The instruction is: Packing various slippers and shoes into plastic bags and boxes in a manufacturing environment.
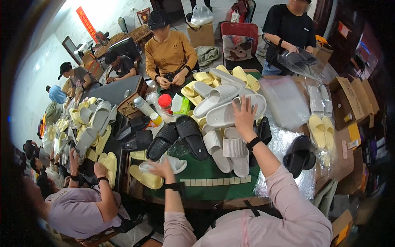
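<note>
My right hand [245, 117], fingers spread, reaches onto a light grey slipper [221, 117] on top of the slipper pile; it looks flat against it, not wrapped round. Smeared by motion, my left hand [163, 169] is over a pale grey slipper [177, 165] at the near left of the green table. Whether it grips that slipper I cannot make out. A yellow slipper [146, 178] lies just left of it. Two black slippers [192, 138] rest beyond it, and upright grey slippers [235, 152] lean between my hands. A row of small cream labels [216, 181] lies along the near edge.
Clear plastic bags [284, 101] are stacked at right, beside a black slipper pair [299, 156], yellow slippers [321, 131] and an open cardboard box [352, 101]. A red-lidded jar [165, 102] and a bottle [144, 106] stand mid-table. Co-workers sit opposite and at left.
</note>
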Demonstrator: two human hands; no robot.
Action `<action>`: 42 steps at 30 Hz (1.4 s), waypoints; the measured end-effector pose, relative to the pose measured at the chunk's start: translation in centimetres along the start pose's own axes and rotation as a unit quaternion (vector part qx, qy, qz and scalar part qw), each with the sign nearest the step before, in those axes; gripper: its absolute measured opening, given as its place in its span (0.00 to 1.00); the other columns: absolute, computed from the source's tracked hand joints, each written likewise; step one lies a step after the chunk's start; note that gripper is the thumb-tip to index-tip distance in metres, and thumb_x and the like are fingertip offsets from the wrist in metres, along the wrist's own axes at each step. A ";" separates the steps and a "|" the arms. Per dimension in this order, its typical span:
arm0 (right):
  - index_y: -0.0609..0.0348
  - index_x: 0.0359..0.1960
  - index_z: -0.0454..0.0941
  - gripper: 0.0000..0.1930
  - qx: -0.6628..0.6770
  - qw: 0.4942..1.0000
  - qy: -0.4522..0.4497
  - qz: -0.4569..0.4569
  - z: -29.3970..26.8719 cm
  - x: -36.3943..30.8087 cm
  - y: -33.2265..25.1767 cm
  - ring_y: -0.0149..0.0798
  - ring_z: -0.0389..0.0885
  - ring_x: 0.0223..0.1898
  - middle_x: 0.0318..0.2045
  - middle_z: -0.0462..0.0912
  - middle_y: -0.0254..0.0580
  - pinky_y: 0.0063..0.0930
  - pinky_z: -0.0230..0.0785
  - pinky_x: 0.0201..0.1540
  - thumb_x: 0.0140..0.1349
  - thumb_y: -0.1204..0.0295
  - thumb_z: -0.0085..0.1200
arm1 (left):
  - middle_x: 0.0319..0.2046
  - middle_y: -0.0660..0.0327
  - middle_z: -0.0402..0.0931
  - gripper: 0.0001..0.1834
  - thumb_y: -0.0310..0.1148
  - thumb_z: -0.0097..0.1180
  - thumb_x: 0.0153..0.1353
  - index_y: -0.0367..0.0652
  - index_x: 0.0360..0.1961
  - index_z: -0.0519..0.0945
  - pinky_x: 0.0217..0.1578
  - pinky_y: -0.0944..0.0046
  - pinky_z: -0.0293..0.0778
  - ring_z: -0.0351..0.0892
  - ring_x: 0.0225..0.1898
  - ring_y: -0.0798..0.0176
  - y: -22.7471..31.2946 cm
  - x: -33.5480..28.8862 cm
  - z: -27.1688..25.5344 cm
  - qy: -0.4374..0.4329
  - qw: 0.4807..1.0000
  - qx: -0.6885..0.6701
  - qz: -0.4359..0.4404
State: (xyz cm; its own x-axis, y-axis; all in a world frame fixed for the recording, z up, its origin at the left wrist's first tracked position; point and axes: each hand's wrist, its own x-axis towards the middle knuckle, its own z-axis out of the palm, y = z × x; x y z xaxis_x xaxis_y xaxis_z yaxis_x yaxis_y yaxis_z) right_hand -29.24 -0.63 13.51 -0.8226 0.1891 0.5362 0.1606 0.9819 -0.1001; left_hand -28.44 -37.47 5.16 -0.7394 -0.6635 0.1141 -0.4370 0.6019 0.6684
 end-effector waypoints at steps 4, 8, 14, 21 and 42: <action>0.47 0.53 0.71 0.21 0.039 0.998 0.050 -0.028 -1.3 -0.9 -2.1 0.55 0.51 0.64 0.63 0.54 0.49 0.62 0.38 0.62 0.55 0.70 0.48 | 0.62 0.29 0.38 0.57 0.55 0.64 0.41 0.53 0.67 0.42 0.63 0.41 0.36 0.38 0.65 0.32 -9.5 7.5 -2.9 -0.082 0.962 0.250 -0.080; 0.49 0.51 0.72 0.20 0.208 0.962 0.039 -0.175 -0.4 -3.8 -6.4 0.52 0.60 0.58 0.56 0.63 0.47 0.54 0.51 0.59 0.53 0.67 0.51 | 0.65 0.47 0.48 0.58 0.53 0.63 0.41 0.50 0.68 0.40 0.63 0.42 0.26 0.41 0.67 0.44 -13.3 10.8 -3.8 -0.201 0.961 0.165 -0.099; 0.44 0.59 0.63 0.35 0.279 0.908 -0.108 -0.293 3.6 -4.0 -16.9 0.55 0.55 0.61 0.60 0.58 0.55 0.52 0.42 0.63 0.46 0.57 0.60 | 0.49 0.47 0.72 0.31 0.33 0.59 0.47 0.29 0.52 0.68 0.50 0.58 0.64 0.73 0.47 0.51 -17.0 10.4 -3.3 -0.260 0.961 -0.060 -0.074; 0.37 0.64 0.58 0.44 0.099 0.936 -0.329 -0.084 12.6 -0.2 -24.6 0.58 0.47 0.66 0.61 0.59 0.61 0.55 0.22 0.65 0.46 0.29 0.40 | 0.45 0.45 0.74 0.27 0.31 0.60 0.51 0.22 0.48 0.69 0.45 0.58 0.68 0.74 0.43 0.54 -15.3 0.1 -0.5 -0.086 0.945 -0.224 -0.221; 0.48 0.46 0.77 0.17 0.347 0.920 -0.179 -0.022 -9.6 0.7 -12.6 0.49 0.77 0.31 0.26 0.79 0.51 0.43 0.61 0.38 0.54 0.65 0.46 | 0.47 0.49 0.70 0.23 0.26 0.49 0.52 0.28 0.50 0.64 0.45 0.56 0.69 0.72 0.44 0.54 1.0 -10.7 -11.8 -0.132 0.857 -0.475 -0.150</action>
State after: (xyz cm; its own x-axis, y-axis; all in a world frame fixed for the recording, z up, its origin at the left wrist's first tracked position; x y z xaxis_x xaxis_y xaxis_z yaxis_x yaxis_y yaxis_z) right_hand -26.58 -12.96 23.19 -0.9670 0.0157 0.2541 -0.1624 0.7306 -0.6632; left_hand -14.94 -34.96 13.27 -0.8115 -0.5261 -0.2543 -0.1065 -0.2948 0.9496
